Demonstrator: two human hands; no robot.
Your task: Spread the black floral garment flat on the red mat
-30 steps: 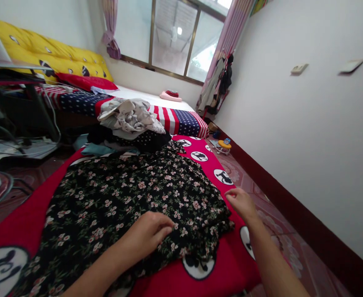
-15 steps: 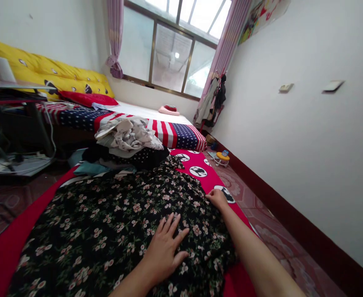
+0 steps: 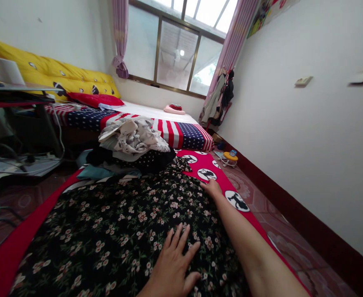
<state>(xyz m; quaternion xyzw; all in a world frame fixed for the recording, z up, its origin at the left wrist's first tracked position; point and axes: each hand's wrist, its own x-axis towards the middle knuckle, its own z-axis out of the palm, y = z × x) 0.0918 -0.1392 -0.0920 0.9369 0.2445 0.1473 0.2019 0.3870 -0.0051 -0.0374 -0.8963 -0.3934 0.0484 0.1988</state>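
Nearest us, at about 6 o'clock, our left hand (image 3: 172, 268) lies open on the black floral cloth (image 3: 122, 231), its fingers spread flat and gripping nothing. Our right hand (image 3: 211, 188) reaches to about 12 o'clock, its fingers slightly curled at the cloth's far edge; we cannot tell whether they pinch it. The cloth lies spread over a red blanket (image 3: 17, 231) with round black-and-white prints. We judge it light, thin and limp, likely to slide and crumple easily, so an edge or hem looks like the best place to take hold, with our hands well apart.

To our right, at about 3 o'clock, is the patterned tile floor (image 3: 280, 235). At about 11 o'clock, a heap of pale patterned clothes (image 3: 132, 138) sits on a dark polka-dot cloth (image 3: 144, 161), with a teal cloth (image 3: 93, 172) beside it. Further off at 12 o'clock are the star-and-stripe bedding (image 3: 187, 135) and the window (image 3: 177, 53). Hanging clothes (image 3: 217, 99) are at about 1 o'clock, and a yellow cushion (image 3: 54, 74) is at about 11 o'clock.
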